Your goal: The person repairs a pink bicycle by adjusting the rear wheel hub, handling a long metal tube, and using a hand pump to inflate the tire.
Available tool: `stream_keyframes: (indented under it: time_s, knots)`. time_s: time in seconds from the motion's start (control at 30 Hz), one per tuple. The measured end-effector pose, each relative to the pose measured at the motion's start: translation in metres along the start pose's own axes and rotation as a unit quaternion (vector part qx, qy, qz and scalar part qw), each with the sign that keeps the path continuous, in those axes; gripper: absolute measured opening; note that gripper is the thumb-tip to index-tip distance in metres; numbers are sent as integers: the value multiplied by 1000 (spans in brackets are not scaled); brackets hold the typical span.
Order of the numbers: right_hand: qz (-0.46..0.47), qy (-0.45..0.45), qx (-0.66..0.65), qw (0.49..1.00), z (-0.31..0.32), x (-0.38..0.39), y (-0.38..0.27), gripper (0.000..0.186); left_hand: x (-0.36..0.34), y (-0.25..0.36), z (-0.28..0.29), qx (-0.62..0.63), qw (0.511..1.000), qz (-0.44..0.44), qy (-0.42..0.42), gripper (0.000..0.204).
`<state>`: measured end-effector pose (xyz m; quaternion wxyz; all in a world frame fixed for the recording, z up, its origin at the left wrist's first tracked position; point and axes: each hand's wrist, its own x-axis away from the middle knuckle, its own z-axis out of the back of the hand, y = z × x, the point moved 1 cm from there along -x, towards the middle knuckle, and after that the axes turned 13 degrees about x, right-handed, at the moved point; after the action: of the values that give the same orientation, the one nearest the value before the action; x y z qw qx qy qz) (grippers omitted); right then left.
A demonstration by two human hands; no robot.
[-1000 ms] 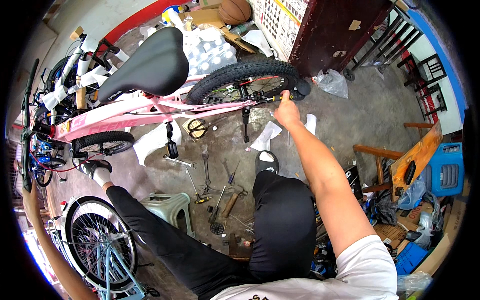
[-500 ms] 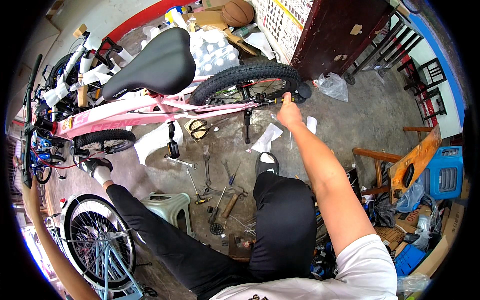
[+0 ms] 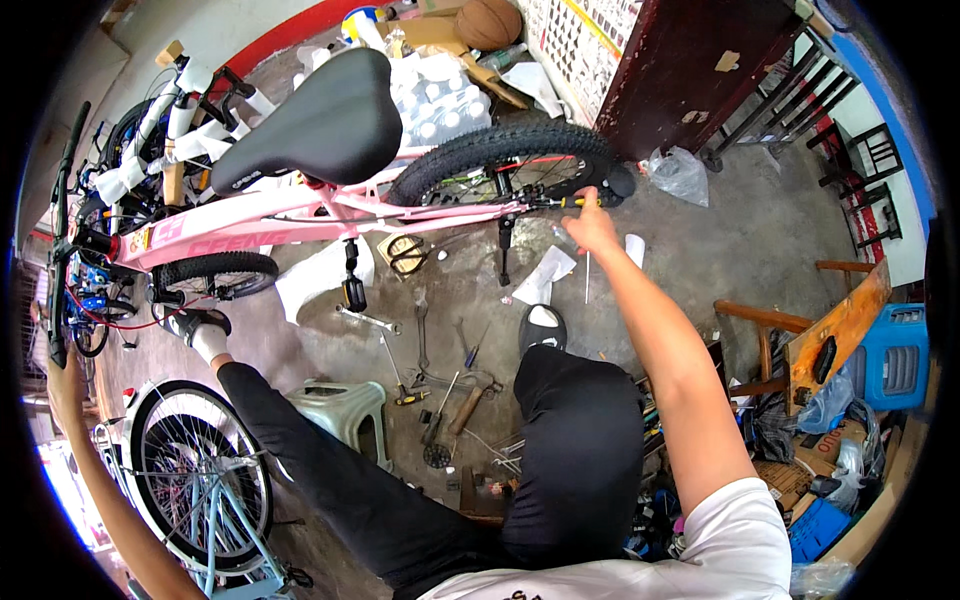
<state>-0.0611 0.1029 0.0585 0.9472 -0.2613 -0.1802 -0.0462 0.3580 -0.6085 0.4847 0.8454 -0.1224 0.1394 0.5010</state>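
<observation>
A pink bicycle [image 3: 235, 236] with a black saddle [image 3: 312, 120] stands across the upper left, its rear wheel [image 3: 500, 160] toward the middle. My right hand [image 3: 594, 230] reaches out to the rear end and holds a yellow-and-black screwdriver [image 3: 570, 202] by its handle. The tool points left at the parts by the rear hub [image 3: 515, 197]; its tip is too small to make out. At the far left edge, my left hand [image 3: 65, 392] is closed round the near end of the handlebar [image 3: 57, 340]. Its fingers show only in part.
Wrenches [image 3: 423, 335], a hammer [image 3: 466, 408] and several other tools lie on the floor before me. A pale green stool [image 3: 345, 405] and a light blue bicycle [image 3: 210, 505] are near my left leg. A wooden stand [image 3: 835, 325] and blue stool [image 3: 888, 355] are at right.
The whole view has shifted slightly. My right hand's fingers have changed position around the screwdriver handle, with the hand turned a little. My left hand stays at the handlebar.
</observation>
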Motion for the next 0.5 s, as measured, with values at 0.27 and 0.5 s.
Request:
stream_keyframes:
  time_s: [0.27, 0.5]
  knots:
    - [-79, 106, -132, 982, -23, -6, 39, 45, -43, -58, -13, 19, 999, -19, 32, 63]
    - [-90, -6, -268, 959, -81, -12, 137, 64, -9, 3, -9, 7, 1000, -2, 15, 61]
